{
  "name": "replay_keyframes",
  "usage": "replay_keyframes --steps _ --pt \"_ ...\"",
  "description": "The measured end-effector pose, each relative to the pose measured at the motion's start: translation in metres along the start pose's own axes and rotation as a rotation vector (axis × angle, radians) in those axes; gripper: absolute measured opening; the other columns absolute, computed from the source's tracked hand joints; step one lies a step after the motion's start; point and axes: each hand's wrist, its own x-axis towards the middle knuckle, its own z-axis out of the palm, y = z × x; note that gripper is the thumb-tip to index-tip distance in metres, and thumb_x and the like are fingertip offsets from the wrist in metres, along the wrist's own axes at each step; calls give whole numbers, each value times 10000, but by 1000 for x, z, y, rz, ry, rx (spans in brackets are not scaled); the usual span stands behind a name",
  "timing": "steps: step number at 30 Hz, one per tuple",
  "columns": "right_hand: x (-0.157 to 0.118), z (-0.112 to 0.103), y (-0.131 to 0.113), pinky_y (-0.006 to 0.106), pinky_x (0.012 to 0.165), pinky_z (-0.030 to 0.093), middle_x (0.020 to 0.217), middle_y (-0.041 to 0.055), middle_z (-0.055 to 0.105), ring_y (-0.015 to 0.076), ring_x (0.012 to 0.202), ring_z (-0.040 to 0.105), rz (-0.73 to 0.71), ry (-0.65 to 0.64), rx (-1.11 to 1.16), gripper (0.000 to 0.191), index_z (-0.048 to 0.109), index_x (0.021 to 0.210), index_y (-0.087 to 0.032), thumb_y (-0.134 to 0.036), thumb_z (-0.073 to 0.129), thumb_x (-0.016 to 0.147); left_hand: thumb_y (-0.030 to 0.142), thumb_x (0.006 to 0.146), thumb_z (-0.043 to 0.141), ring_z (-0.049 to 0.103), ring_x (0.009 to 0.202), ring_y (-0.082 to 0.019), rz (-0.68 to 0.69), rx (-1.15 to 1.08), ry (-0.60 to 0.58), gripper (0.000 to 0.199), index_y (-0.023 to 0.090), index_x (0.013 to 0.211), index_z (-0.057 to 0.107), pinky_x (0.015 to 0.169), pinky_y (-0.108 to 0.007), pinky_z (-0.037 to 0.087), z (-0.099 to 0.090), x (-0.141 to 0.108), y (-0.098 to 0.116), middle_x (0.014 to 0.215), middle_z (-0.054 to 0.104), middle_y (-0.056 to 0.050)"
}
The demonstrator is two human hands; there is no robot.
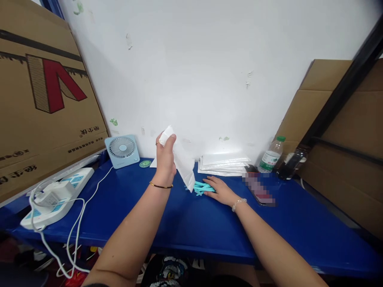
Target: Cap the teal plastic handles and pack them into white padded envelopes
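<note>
My left hand (pixel 166 156) is raised above the blue table, closed on a white sheet or bag (pixel 184 161) that hangs down to its right. The lower tip of the white piece reaches a small pile of turquoise strips (pixel 200 187) on the table. My right hand (pixel 220 190) lies at the right side of that pile, fingertips on the strips; whether it grips any is unclear. Behind it, against the wall, is a stack of flat white packets (pixel 223 163).
A light blue fan (pixel 122 151) and a green round disc (pixel 145 164) stand left. Further left are a power strip (pixel 76 179) with cables and a large carton (pixel 38 79). A phone (pixel 259 187), a water bottle (pixel 271 156), a dark bottle (pixel 293 163) and cardboard (pixel 314 95) are right.
</note>
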Motion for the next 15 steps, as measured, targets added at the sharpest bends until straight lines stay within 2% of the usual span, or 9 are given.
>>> replay_keyframes --steps 6,11,15 --pt "-4 -5 -5 483 1112 186 1479 69 317 290 1375 221 23 -55 -27 666 388 1389 -292 -646 432 826 347 677 741 560 1100 -230 106 74 -154 542 228 1151 506 964 -369 427 15 -1 35 1054 611 -42" --pt "-6 -8 -5 490 1116 159 1505 57 267 297 1391 168 48 -98 9 733 353 1405 -305 -680 465 785 317 676 750 527 1132 -251 132 96 -206 519 233 1133 520 963 -385 421 24 -7 45 1085 580 -43" --pt "-5 -7 -5 496 1115 153 1506 59 263 302 1393 160 54 -99 21 737 360 1403 -300 -678 473 781 264 671 744 545 1092 -240 218 157 -176 452 219 1078 554 964 -394 409 21 1 47 1024 587 -32"
